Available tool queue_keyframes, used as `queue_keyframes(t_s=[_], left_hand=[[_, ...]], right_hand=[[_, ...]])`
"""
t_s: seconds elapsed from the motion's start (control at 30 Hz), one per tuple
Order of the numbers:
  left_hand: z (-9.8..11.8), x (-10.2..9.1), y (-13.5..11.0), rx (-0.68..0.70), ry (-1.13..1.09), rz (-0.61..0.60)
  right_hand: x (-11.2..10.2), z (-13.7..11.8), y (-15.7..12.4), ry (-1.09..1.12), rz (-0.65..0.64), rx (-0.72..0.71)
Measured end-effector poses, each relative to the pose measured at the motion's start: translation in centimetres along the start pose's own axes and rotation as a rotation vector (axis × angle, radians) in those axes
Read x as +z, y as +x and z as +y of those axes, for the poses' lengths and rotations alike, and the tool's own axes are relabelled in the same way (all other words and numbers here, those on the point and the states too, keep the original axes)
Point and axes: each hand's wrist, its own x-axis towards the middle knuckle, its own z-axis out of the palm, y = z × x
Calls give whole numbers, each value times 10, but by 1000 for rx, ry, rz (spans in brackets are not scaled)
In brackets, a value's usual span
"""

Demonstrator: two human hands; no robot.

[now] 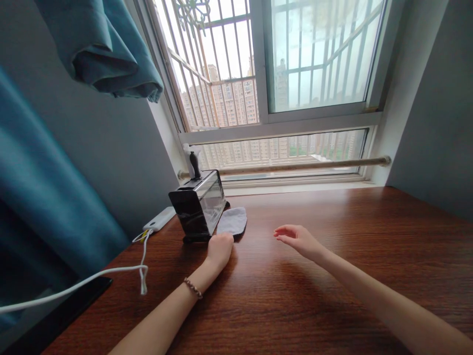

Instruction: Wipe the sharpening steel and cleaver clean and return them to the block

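Note:
My left hand (220, 246), with a beaded bracelet on its wrist, is closed at the near edge of a small light-grey cloth pad (232, 221). The pad is rounded and has a dark edge. It lies on the table right beside a black box with clear sides (211, 198), and my fingers cover its lower left corner. A dark handle (194, 165) sticks up from the top of the box. To the right, my right hand (295, 238) is held just over the tabletop with nothing in it, thumb and fingers slightly curved and apart.
The brown wooden table (332, 296) reaches to a barred window. A white power strip (162, 219) with a white cable (84, 285) is at the left edge, near a dark flat object (70, 310). Blue curtains (107, 49) hang on the left. A rail (295, 166) crosses the window.

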Motion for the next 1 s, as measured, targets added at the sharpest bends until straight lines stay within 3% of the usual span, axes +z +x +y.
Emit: queue_keyframes(t_s=[0.13, 0.3, 0.4, 0.5, 0.57, 0.63, 0.67, 0.73, 0.8, 0.9, 1.0], left_hand=[[16, -14, -12, 132, -48, 56], [50, -41, -47, 460, -122, 127], [72, -42, -77, 731, -177, 153], [89, -36, -105, 1084, -351, 218], [93, -40, -116, 1205, -557, 243], [87, -55, -118, 1230, -797, 291], [81, -65, -114, 1190, -870, 337], [63, -82, -95, 932, -949, 497], [38, -87, -65, 586, -938, 805], [-7, -64, -14, 0, -785, 1035], [-48, -26, 23, -437, -776, 984]], right_hand=[[1, 9, -14, -108, 24, -13], [12, -7, -31, -428, 83, -317], [24, -23, -41, -460, -62, -437], [36, -29, -53, -510, -202, -377], [44, -27, -63, -596, -303, -289], [51, -20, -73, -707, -430, -207], [54, -17, -77, -747, -481, -174], [58, -14, -84, -795, -536, -92], [59, -16, -88, -821, -545, 12], [59, -26, -88, -865, -578, 125], [60, -34, -85, -901, -578, 156]])
